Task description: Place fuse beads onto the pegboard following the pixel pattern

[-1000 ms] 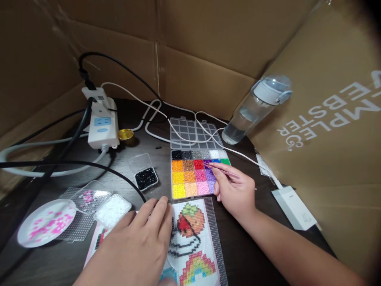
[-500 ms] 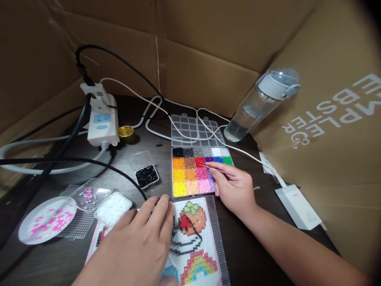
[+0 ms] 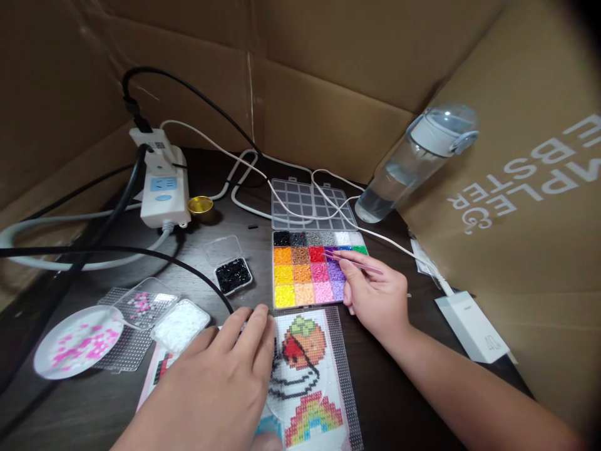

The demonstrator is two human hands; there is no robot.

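My right hand (image 3: 375,297) pinches a pair of pink tweezers (image 3: 359,264), their tips over the upper rows of the bead box (image 3: 282,305), near the red and purple compartments. Whether a bead sits between the tips is too small to tell. My left hand (image 3: 220,369) lies with its fingers stretched out on the clear pegboard (image 3: 345,363) and the pattern sheet (image 3: 312,382) under it. Black and red beads are set near a printed orange fruit; a printed rainbow lies below. My left hand hides the sheet's left part.
Small cases of black beads (image 3: 233,275) and white beads (image 3: 181,327) stand open at left, by a plate (image 3: 44,351) of pink and white beads. A gold cup (image 3: 201,205), power strip (image 3: 164,188), cables, water bottle (image 3: 404,169) and white charger (image 3: 472,329) surround the work.
My right hand has moved slightly right, taking the tweezer tips from the red compartment toward the purple one. My left hand stays where it was. The view has shifted a little.
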